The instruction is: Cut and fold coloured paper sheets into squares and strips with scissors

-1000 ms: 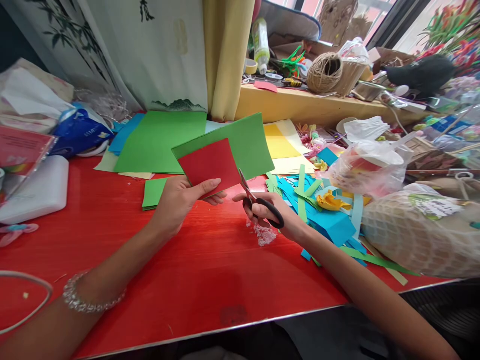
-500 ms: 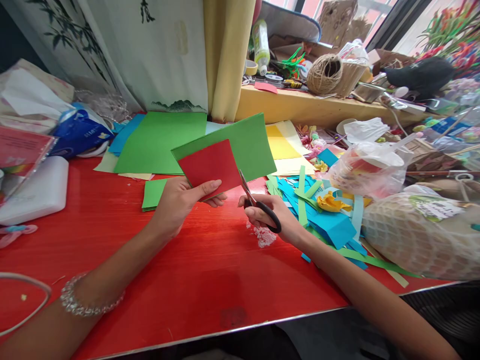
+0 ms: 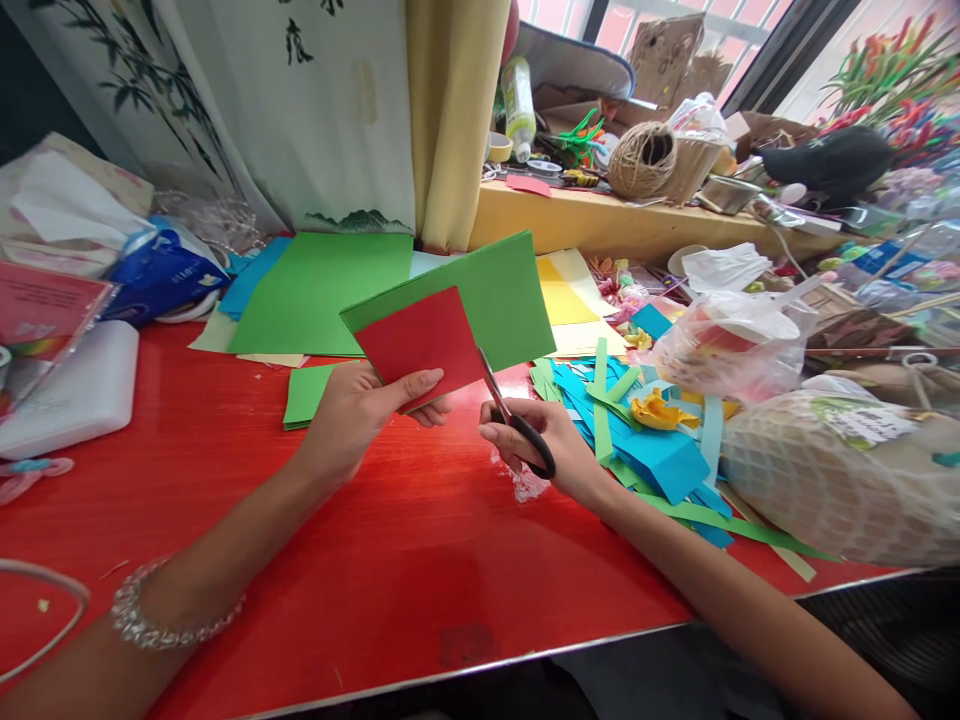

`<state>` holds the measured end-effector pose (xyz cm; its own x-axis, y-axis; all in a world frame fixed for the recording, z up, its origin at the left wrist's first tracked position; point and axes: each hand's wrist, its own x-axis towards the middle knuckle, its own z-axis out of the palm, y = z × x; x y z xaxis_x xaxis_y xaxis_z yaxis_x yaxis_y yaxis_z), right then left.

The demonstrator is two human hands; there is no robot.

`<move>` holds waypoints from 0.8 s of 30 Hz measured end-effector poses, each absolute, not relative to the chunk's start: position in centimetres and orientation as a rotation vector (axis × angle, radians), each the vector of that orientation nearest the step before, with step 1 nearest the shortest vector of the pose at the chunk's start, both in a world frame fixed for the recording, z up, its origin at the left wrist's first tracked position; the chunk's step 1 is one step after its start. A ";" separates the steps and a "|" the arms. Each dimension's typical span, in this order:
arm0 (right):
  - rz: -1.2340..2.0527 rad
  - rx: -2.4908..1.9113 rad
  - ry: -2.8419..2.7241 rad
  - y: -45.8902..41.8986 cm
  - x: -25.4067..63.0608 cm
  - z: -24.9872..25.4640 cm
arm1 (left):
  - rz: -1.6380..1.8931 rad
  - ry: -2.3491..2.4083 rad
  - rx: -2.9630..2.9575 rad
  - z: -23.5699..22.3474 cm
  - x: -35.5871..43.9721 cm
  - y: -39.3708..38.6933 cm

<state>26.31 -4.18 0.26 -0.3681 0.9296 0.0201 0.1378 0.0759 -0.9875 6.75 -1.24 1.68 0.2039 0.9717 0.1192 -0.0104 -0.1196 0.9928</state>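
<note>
Head view: little differs from half a second earlier, cutting apparently barely advanced; the left hand point(image 3: 358, 415) pinches a green rectangular paper sheet point(image 3: 504, 302) and overlying red paper square point(image 3: 420, 345) above the red table point(image 3: 420, 560), behind its front edge; the right hand point(image 3: 564, 445) grips black-handled metal scissors point(image 3: 529, 430), blade gap unclear, at the square's right edge.

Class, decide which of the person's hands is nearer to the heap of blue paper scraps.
Right. The right hand, holding scissors, is just left of the blue paper scraps; the left hand, gripping the red paper, is farther left.
</note>
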 end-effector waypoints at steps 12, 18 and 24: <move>1.386 -1.126 -1.667 -4.1 26.3 0.4 | 1.051 1.005 1.433 1.5 6.8 -1.3; 1.311 -1.175 -1.644 -4.3 26.2 0.2 | 1.047 1.017 1.411 1.6 6.9 -1.3; 1.358 -1.190 -1.625 -4.2 26.1 0.3 | 1.024 1.007 1.407 1.5 6.9 -1.3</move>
